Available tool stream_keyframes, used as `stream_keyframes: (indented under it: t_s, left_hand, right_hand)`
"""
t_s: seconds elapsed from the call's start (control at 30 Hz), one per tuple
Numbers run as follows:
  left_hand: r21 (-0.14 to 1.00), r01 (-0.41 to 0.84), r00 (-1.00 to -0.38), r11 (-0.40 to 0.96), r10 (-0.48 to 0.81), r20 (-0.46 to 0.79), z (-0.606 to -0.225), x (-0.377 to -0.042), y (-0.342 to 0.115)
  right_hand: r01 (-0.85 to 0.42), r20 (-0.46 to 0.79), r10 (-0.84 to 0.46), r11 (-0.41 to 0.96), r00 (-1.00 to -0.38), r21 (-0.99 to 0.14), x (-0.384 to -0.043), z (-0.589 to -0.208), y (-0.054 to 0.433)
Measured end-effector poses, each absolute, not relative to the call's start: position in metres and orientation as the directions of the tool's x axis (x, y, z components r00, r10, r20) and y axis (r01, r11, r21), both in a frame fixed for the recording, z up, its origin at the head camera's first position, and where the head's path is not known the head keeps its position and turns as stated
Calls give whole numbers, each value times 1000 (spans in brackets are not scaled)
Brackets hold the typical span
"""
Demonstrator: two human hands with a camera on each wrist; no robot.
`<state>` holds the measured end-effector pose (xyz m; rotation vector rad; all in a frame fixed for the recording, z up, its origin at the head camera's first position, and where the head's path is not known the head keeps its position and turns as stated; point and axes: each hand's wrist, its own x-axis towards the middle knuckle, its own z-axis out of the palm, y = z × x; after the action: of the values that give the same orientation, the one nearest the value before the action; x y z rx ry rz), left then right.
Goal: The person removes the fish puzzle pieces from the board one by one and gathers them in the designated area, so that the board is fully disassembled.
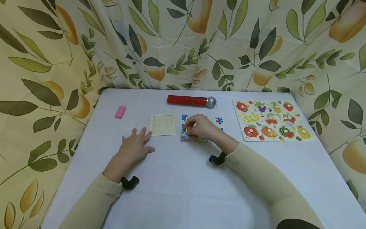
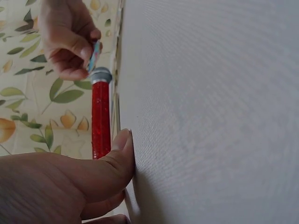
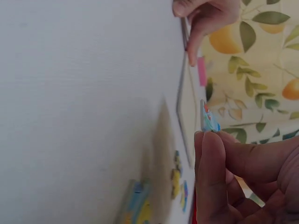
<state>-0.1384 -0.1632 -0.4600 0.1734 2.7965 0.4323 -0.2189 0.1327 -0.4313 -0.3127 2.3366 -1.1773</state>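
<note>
My right hand (image 1: 200, 127) pinches a small jigsaw piece (image 3: 209, 117) between thumb and fingertips, above the table. The piece is thin, printed in blue, red and white, and raised on edge in the right wrist view. Under and around this hand lie several loose jigsaw pieces (image 1: 219, 120) in blue, yellow and red, some of them hidden by it. My left hand (image 1: 134, 144) rests on the white cloth with its fingers spread. Its fingertips lie right at the left edge of a shallow cream puzzle frame (image 1: 163, 124), which has a bare inside.
A red microphone (image 1: 187, 100) with a silver head lies behind the frame and pieces. To the far left is a pink block (image 1: 120, 112). A fruit puzzle board (image 1: 239, 121) occupies the right side. Patterned curtain (image 1: 183, 57) hangs along the table's back edge.
</note>
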Motion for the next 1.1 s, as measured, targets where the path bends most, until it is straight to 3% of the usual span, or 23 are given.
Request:
stream_keyframes:
  t_s: [0.4,1.1]
  left_hand:
    - [298,73,-942,952,163,-292,-460,-139,-163]
    - [293,83,-945,953,168,-281,-462,-139,-164]
  right_hand:
    - [9,-351,-403,645,-845,-764,-212,-448,132]
    - [-120,-255,-382,729,-889,-674,-213,-452,129]
